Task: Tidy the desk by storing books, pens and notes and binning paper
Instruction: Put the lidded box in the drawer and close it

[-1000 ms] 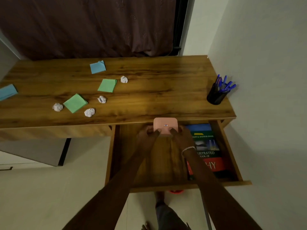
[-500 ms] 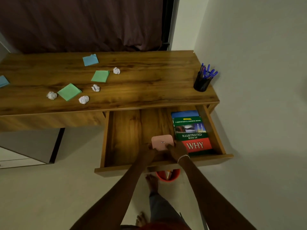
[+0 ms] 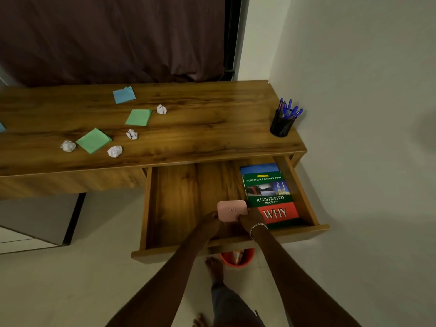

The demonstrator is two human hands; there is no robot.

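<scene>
Now the pink note pad [image 3: 232, 210] has come down from the front edge of the surface [image 3: 200, 128], where I had it a second ago, and sits low in the open drawer [image 3: 177, 204], near the front and just left of the stacked books [image 3: 271, 197]. Half a second back it was in nearly the same spot, so the lowering is about finished. My left hand [image 3: 211, 223] and right hand [image 3: 251, 220] are both on it, one at each lower corner, each grip pinching the pad's edge; I cannot tell whether its underside is touching the drawer floor yet or hanging just above.

What that means, as I judge it: one set of notes is close to stored, and the books already lie in the drawer's right end, the "WHY" cover on top of a blue one. The pens [image 3: 289, 109] stand in the black holder [image 3: 282, 126] at the right rear corner, so that part looks done.

Plenty is left on top. Two green note pads [image 3: 94, 140] [image 3: 138, 117] and a blue one [image 3: 124, 95] lie on the left half, and a sliver of another blue one [image 3: 2, 126] shows at the frame's left edge. Four crumpled paper balls [image 3: 115, 151] [image 3: 68, 146] [image 3: 132, 134] [image 3: 161, 109] are scattered among them, meant for the red bin [image 3: 237, 257] on the floor under the drawer front
</scene>
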